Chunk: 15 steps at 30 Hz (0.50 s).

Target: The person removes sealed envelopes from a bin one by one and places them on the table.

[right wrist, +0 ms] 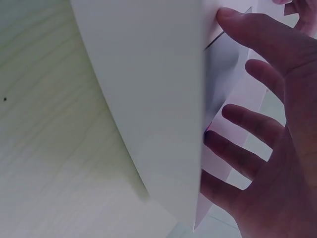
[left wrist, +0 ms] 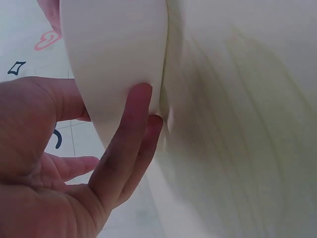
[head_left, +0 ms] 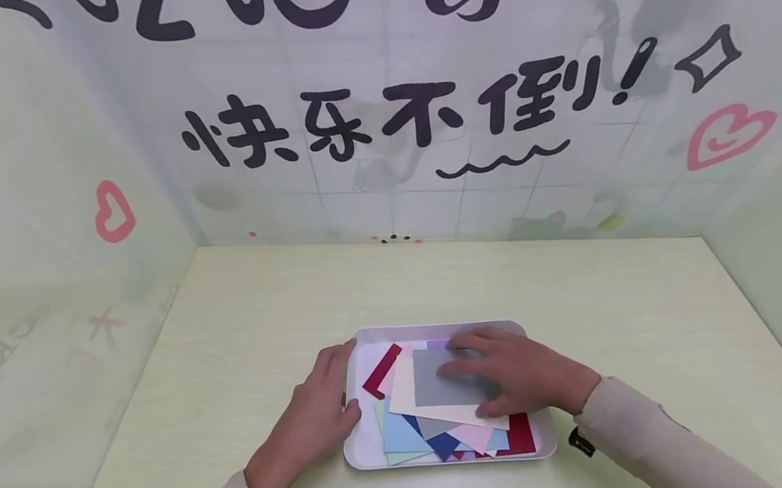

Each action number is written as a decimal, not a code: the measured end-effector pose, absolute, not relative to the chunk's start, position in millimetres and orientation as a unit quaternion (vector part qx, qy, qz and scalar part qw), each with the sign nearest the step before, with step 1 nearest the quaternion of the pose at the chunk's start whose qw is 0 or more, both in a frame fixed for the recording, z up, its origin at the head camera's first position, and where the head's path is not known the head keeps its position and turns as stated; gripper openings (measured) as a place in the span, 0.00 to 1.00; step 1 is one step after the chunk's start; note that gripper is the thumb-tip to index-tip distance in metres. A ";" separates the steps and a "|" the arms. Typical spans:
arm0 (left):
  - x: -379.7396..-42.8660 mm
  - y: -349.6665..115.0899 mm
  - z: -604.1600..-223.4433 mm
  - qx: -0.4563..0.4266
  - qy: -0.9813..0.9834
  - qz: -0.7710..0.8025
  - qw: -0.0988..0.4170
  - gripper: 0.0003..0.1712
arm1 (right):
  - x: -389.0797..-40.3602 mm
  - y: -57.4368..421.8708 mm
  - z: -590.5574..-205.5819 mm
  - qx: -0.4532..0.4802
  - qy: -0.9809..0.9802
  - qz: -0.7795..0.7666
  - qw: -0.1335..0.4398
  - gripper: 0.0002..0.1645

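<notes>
A white shallow tray (head_left: 453, 466) holds a loose pile of coloured paper sheets. On top lies a grey sheet (head_left: 435, 376), over a cream sheet (head_left: 402, 386). Light blue (head_left: 400, 435), dark blue, pink and dark red sheets (head_left: 521, 434) show beneath. My left hand (head_left: 314, 416) grips the tray's left wall; in the left wrist view its fingertips (left wrist: 141, 96) press the outside and the thumb passes behind the rim. Spread over the grey sheet is my right hand (head_left: 512, 369), its fingers slightly bent and apart. In the right wrist view the thumb touches the sheets' edge.
The tray stands on a pale wood-grain table (head_left: 281, 319). A white back wall (head_left: 366, 180) with dark writing rises behind it, and printed side panels (head_left: 32, 331) close off the left and right.
</notes>
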<state>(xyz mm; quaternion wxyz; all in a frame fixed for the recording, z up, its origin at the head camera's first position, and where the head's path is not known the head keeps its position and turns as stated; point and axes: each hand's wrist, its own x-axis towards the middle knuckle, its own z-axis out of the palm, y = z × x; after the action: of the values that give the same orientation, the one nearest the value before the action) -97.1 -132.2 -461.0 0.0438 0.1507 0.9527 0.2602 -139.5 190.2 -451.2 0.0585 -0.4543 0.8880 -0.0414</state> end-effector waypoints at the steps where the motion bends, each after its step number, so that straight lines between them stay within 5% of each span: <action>1: -97.0 -132.2 -461.1 0.150 0.953 0.260 0.044 0.47 | -139.8 189.7 -450.9 -0.455 0.888 -0.039 0.059 0.38; 15: -96.9 -131.4 -464.7 0.147 0.954 0.259 0.042 0.46 | -140.7 180.4 -446.9 -0.448 0.890 0.003 0.078 0.40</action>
<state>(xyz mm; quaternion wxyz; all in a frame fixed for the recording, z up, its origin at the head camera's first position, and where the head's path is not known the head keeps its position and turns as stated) -96.9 -131.4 -464.7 0.0418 0.1474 0.9538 0.2586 -140.7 180.4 -446.9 0.0782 -0.4483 0.8905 0.0033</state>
